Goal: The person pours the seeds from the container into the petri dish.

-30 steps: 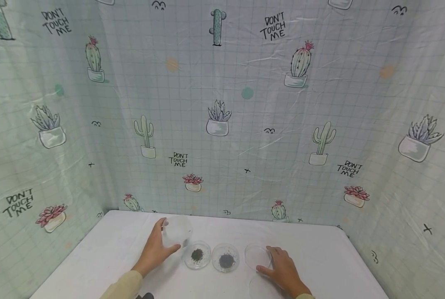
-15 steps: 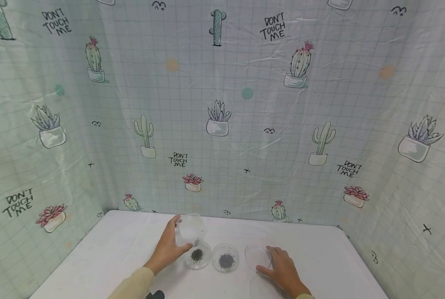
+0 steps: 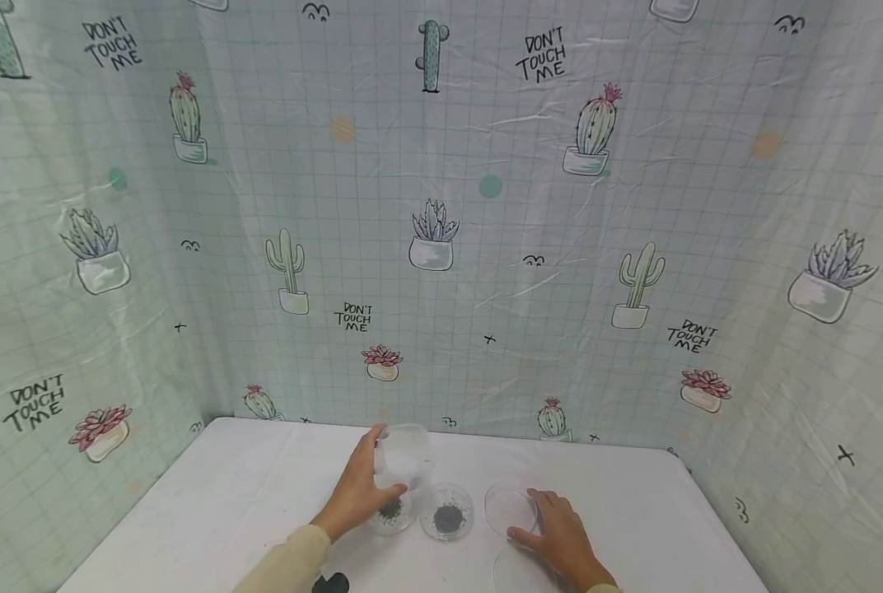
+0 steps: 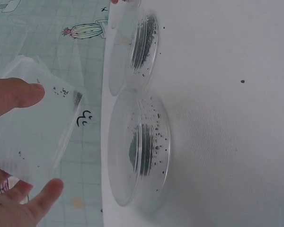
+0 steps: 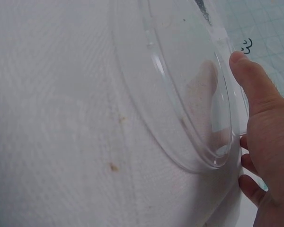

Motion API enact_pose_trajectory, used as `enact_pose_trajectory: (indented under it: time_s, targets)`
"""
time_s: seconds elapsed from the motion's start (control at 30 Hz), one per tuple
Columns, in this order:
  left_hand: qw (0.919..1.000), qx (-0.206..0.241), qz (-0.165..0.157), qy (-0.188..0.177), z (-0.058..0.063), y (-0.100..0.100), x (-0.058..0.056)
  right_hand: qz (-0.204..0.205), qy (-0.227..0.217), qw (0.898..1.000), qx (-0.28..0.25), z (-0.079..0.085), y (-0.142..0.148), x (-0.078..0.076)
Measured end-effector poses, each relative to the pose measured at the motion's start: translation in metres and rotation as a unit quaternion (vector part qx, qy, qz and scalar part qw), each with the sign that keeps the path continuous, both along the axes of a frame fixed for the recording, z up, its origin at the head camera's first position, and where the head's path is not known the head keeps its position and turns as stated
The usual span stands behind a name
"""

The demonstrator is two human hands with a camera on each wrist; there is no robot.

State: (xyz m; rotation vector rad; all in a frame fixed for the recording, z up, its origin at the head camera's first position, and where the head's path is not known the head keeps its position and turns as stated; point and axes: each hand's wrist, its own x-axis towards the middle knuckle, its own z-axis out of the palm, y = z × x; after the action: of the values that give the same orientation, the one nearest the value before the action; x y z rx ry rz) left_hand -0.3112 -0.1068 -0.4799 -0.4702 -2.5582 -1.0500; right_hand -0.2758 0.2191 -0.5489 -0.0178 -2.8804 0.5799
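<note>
My left hand [image 3: 363, 486] holds a clear see-through plastic container [image 3: 404, 457] between thumb and fingers, raised behind the petri dishes. In the left wrist view, dark grains have gathered in one corner of the container, and a few specks cling to its wall. Just below that hand lies the left petri dish [image 3: 399, 529] with a small dark heap, partly covered by the hand. Beside it lies the middle petri dish [image 3: 468, 525] with a larger dark grey heap. My right hand [image 3: 562, 535] holds a third petri dish [image 3: 508, 511] by its side; no heap shows in it.
Another clear round dish or lid [image 3: 519, 570] lies nearer the front, partly under the right wrist. Loose dark specks dot the white tabletop [image 4: 217, 142]. A curtain with cactus prints [image 3: 427, 371] closes off the back and sides.
My left hand has moved to the right with the container, from left of the left petri dish to behind it. The right hand and the dishes have stayed in place.
</note>
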Motion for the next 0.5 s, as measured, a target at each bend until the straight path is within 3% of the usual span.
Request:
enact_pose_trajectory:
  time_s: [0.5]
  targets:
    - [0.9986,-0.027,-0.038,0.026,0.000,0.029,0.001,-0.010,-0.006,1.000,-0.004,0.002,-0.002,0.001]
